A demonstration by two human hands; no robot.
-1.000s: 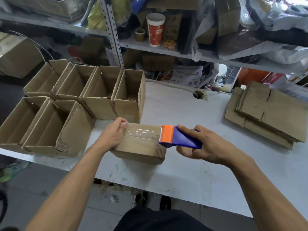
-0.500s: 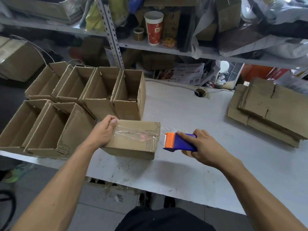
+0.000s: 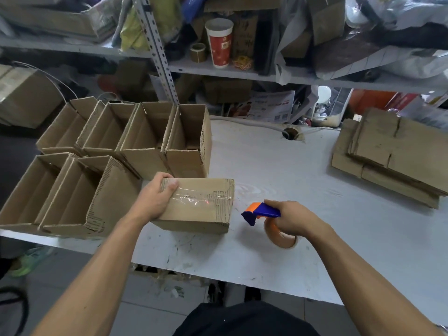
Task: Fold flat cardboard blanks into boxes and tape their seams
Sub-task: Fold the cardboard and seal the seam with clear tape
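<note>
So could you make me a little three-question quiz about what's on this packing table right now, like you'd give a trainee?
1. True or false: the tape dispenser is touching the taped box.
2. Which hand rests on the taped box? A. left hand B. right hand C. both
3. Fill in: the stack of flat blanks lies on the table's ____ side, from the person's view.

Key
1. False; it is apart, to the box's right.
2. A; the right hand grips the dispenser.
3. Right; the open boxes stand on the left.
</note>
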